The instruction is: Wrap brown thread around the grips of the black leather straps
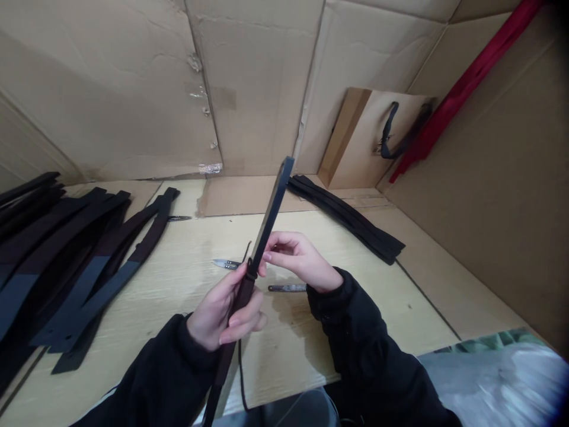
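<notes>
Left hand closed around dark strip, right hand half-curled beside it, hold unclear, snips left of strip, black bundle right.

The left hand is curled around the dark strap, fingers wrapped over its near side. The right hand comes in just right of the strap, wrist bent, thumb and bent fingertips close together at its edge. Both forearms, in black sleeves, angle inward toward the strap.
</notes>
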The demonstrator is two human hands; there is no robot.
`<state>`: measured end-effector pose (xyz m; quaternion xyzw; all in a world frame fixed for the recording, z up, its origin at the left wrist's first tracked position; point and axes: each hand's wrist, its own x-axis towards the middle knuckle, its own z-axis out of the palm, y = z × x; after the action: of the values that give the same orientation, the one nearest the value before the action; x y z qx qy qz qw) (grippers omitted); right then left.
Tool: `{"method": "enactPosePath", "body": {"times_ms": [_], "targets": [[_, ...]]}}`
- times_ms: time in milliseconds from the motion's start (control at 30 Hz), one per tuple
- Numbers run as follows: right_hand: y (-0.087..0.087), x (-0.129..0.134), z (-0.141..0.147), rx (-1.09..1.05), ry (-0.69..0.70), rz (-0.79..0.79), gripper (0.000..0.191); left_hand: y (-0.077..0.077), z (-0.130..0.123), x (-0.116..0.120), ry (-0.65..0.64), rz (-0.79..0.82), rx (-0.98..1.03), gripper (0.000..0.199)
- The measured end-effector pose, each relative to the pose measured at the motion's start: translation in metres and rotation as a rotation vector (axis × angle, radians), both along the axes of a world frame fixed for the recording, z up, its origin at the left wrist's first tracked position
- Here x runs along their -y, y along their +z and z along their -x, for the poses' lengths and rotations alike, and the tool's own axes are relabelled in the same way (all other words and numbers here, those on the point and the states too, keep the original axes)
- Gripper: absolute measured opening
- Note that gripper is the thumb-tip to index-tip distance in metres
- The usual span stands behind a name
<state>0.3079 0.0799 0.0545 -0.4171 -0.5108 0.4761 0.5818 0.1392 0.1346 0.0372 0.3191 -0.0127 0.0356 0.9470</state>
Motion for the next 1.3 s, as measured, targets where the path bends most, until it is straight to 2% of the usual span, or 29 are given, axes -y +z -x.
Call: {"method": "enactPosePath", "body": {"times_ms": [133,300,400,500,567,667,767,933,1200,1300], "targets": [[-0.001,0.000,-0.001,0.055,-0.028,0.014,0.018,-0.001,-0.001,0.001,0.027,0.009,-0.024,0.041],[-0.001,0.000,0.000,0.041,-0.018,-0.008,0.018,-0.003,-0.002,0.001,0.046,-0.010,-0.031,0.046],[-0.002,-0.001,0.000,0.031,0.009,-0.003,0.021,-0.002,-0.002,0.001,0.078,-0.042,-0.062,0.038],[-0.004,-0.002,-0.001,0.071,-0.069,0.004,0.027,0.000,-0.002,0.003,0.110,-0.087,-0.114,0.030],[-0.005,-0.003,-0.002,0.094,-0.067,0.027,0.033,0.000,-0.003,0.005,0.115,-0.135,-0.163,0.028],[-0.005,-0.004,-0.002,0.126,-0.025,0.070,0.040,0.002,-0.004,0.006,0.070,-0.129,-0.220,0.036],[-0.006,-0.003,-0.002,0.120,-0.042,0.057,0.042,0.004,-0.004,0.005,0.056,-0.084,-0.234,0.042],[-0.003,-0.001,0.001,0.150,-0.054,0.028,0.036,0.006,-0.003,0.006,0.062,-0.129,-0.295,0.042],[0.000,-0.001,0.001,0.179,-0.035,0.043,0.038,0.005,-0.005,0.014,0.164,-0.170,-0.325,0.049],[-0.001,-0.001,0.001,0.246,-0.037,0.031,0.029,0.004,-0.006,0.014,0.175,-0.236,-0.274,0.049]]}}
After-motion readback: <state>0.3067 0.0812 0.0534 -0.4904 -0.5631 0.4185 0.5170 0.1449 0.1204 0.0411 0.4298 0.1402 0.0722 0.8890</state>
